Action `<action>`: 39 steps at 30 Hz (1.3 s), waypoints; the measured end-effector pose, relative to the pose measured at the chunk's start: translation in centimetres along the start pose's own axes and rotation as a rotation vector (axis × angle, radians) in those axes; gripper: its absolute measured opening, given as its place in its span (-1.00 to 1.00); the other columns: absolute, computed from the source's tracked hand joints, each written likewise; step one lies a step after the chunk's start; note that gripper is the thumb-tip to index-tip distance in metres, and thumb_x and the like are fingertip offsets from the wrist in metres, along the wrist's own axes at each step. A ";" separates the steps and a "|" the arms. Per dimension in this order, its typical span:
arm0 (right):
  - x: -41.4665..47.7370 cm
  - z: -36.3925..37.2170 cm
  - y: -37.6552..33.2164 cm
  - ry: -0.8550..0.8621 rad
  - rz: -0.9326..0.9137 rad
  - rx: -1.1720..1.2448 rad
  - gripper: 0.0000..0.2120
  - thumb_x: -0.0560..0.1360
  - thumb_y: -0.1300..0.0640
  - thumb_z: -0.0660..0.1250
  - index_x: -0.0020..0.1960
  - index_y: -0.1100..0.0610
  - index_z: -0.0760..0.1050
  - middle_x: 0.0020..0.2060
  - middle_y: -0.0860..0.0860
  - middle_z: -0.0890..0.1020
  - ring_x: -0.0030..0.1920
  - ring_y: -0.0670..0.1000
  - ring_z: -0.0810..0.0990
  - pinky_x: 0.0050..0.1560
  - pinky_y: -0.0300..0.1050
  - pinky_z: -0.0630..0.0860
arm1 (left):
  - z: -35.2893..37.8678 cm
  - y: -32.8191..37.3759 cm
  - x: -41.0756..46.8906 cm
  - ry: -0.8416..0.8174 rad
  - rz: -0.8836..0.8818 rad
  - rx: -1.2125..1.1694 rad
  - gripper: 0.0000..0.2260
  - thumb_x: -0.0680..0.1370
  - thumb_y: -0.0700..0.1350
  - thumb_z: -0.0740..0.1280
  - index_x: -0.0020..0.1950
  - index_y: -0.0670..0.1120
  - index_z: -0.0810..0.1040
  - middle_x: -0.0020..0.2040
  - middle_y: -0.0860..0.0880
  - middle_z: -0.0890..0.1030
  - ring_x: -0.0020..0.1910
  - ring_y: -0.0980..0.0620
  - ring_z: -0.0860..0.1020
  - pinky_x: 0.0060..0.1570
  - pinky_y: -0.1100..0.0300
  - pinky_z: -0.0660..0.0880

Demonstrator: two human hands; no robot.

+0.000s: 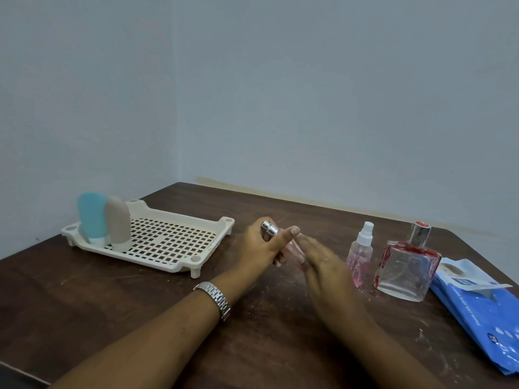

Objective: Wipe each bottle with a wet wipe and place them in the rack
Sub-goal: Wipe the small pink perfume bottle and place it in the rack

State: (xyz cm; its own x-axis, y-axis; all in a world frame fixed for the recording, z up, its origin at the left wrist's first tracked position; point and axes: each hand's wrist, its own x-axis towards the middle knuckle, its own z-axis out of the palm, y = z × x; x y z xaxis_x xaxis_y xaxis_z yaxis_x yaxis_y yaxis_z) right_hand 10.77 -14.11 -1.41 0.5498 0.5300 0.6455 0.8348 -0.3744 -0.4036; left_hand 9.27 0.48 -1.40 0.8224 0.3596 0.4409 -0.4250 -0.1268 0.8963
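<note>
Between the two hands, over the dusty brown worktop (112, 290), is a thin, see-through pink bottle (289, 248) with a shiny silver cap (269, 228). The left hand (259, 245) curls round its cap end. The blurry right hand (323, 265) lies flat against its lower end, fingers straight. The bottle is tilted, cap pointing up and left, toward the holey white rack (168, 266).

Dark wooden table (112, 304), scuffed and dusty, pale grey-blue walls (309, 94), silver link wristwatch (216, 299)
</note>
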 end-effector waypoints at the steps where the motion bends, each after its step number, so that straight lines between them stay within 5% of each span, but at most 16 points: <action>1: 0.0 0.2 -0.3 -0.029 -0.035 0.026 -0.58 0.58 0.27 0.16 0.42 0.06 0.30 0.30 -0.12 0.40 0.30 -0.18 0.34 0.27 -0.50 0.16 | 0.2 0.0 -0.1 0.009 -0.006 -0.009 -0.54 0.39 0.19 0.46 -0.19 -0.15 0.37 -0.41 -0.27 0.56 -0.53 -0.02 0.48 -0.53 0.23 0.40; 6: 0.0 0.7 -0.2 -0.165 -0.084 0.013 -0.50 0.63 0.20 0.08 0.52 0.00 0.05 0.48 -0.12 0.16 0.44 -0.24 0.09 0.41 -0.33 0.12 | 1.5 0.1 -0.8 0.025 -0.121 -0.043 -0.60 0.43 0.26 0.20 -0.24 -0.10 0.39 -0.55 0.02 0.46 -0.58 0.10 0.41 -0.58 0.30 0.29; 10: 0.0 0.6 -0.5 -0.216 -0.078 0.010 -0.42 0.60 0.19 0.14 0.53 -0.01 -0.04 0.49 -0.13 0.11 0.44 -0.21 0.10 0.41 -0.25 0.16 | 1.7 -0.6 -0.9 0.122 -0.082 -0.007 -0.63 0.50 0.23 0.24 -0.26 -0.06 0.41 -0.44 0.06 0.45 -0.45 0.12 0.46 -0.47 0.24 0.36; 15: 0.0 0.2 -1.1 -0.228 -0.019 0.012 -0.32 0.51 0.02 0.32 0.49 -0.05 0.03 0.31 -0.25 0.25 0.27 -0.28 0.24 0.23 -0.43 0.18 | 1.3 -0.2 -0.6 0.313 -0.041 0.074 -0.68 0.62 0.01 0.20 -0.30 -0.06 0.39 -0.45 0.08 0.43 -0.47 0.22 0.41 -0.41 0.31 0.36; 20: -0.2 0.2 -1.4 -0.130 0.032 -0.030 -0.48 0.49 -0.05 0.33 0.40 0.04 0.32 0.19 -0.10 0.51 0.03 -0.25 0.38 -0.06 -0.52 0.28 | 0.8 -0.1 -0.1 0.426 -0.018 0.084 -0.68 0.64 -0.04 0.17 -0.30 -0.09 0.36 -0.44 0.07 0.36 -0.52 0.25 0.34 -0.43 0.32 0.31; 26: 0.0 0.4 -1.3 -0.054 0.131 -0.011 -0.76 0.47 -0.05 0.35 0.09 0.01 0.53 -0.20 -0.13 0.56 -0.23 -0.17 0.49 -0.26 -0.30 0.42 | 0.8 0.5 -0.3 0.413 -0.044 0.042 -0.68 0.63 0.07 0.14 -0.26 -0.06 0.36 -0.42 0.08 0.39 -0.42 0.15 0.40 -0.36 0.21 0.36; 33: -0.4 0.8 -0.8 0.008 0.537 0.557 -0.77 0.43 0.16 0.43 0.08 0.06 0.59 -0.29 -0.08 0.65 -0.37 -0.19 0.51 -0.41 -0.35 0.37 | 1.6 0.2 -0.8 0.350 0.074 0.045 -0.67 0.50 0.22 0.13 -0.24 -0.02 0.36 -0.44 0.13 0.42 -0.40 0.13 0.41 -0.33 0.11 0.38; 39: -0.2 0.8 -0.9 -0.022 0.575 0.708 -0.80 0.44 0.24 0.40 0.06 0.16 0.60 -0.49 -0.15 0.57 -0.49 -0.25 0.46 -0.49 -0.40 0.32 | 1.9 0.0 -0.8 0.282 0.081 -0.015 -0.58 0.48 0.26 0.12 -0.10 -0.11 0.42 -0.30 0.07 0.51 -0.27 0.12 0.50 -0.24 0.16 0.45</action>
State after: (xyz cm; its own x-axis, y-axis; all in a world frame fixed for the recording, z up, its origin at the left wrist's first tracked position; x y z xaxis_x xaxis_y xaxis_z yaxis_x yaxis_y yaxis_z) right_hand 9.92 -13.31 -1.73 0.8811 0.4229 0.2119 0.2496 -0.0351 -0.9677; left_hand 9.33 -1.53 -1.69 0.6490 0.5919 0.4779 -0.4922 -0.1524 0.8571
